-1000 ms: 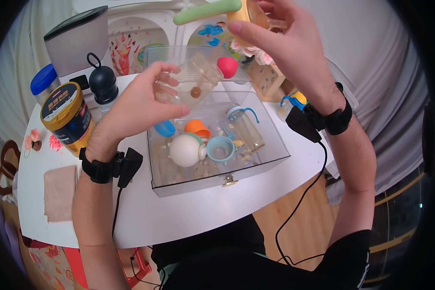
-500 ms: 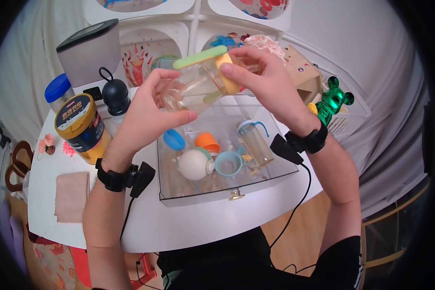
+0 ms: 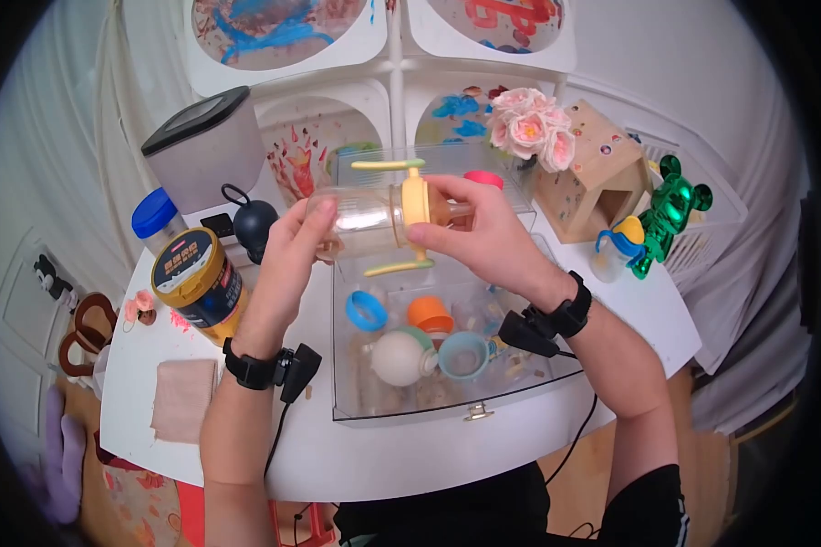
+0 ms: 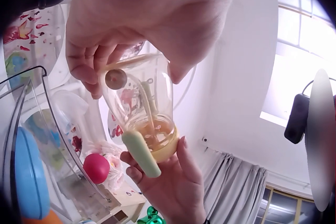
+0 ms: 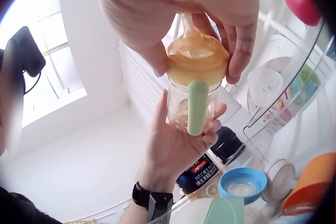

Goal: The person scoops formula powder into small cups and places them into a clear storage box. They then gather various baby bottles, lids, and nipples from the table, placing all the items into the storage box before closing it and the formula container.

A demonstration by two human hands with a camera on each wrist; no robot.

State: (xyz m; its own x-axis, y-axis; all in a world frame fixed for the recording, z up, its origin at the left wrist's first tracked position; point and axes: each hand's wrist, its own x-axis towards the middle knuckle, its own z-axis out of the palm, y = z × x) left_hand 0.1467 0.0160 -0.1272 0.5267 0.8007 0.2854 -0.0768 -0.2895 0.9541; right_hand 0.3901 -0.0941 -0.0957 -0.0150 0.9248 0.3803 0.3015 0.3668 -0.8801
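Note:
Over a clear plastic box (image 3: 410, 414), both hands hold a baby bottle (image 3: 363, 221) sideways. My left hand (image 3: 287, 264) grips its clear body near the base. At the other end, my right hand (image 3: 491, 235) pinches the yellow collar (image 3: 416, 208), from which an amber nipple (image 5: 197, 48) points right. Green-and-yellow handles (image 4: 140, 153) stick out from the collar. Inside the body, the left wrist view shows a straw with a round brown weight (image 4: 116, 79). In the box lie a blue ring-shaped piece (image 3: 367, 311), an orange cup (image 3: 431, 313), a white round bottle (image 3: 400, 357) and a light blue cup (image 3: 465, 356).
On the left stand a yellow-lidded tub (image 3: 201, 283), a blue-lidded jar (image 3: 158, 216), a black round-topped bottle (image 3: 254, 226) and a folded cloth (image 3: 184, 399). A wooden house (image 3: 586, 173), pink flowers (image 3: 531, 128), a green bear figure (image 3: 673, 214) and a small blue-handled bottle (image 3: 616, 253) stand right.
The right hand has come down with the yellow collar and nipple to the bottle's mouth. The collar now sits at the body, its handles turned to either side. The head view has shifted.

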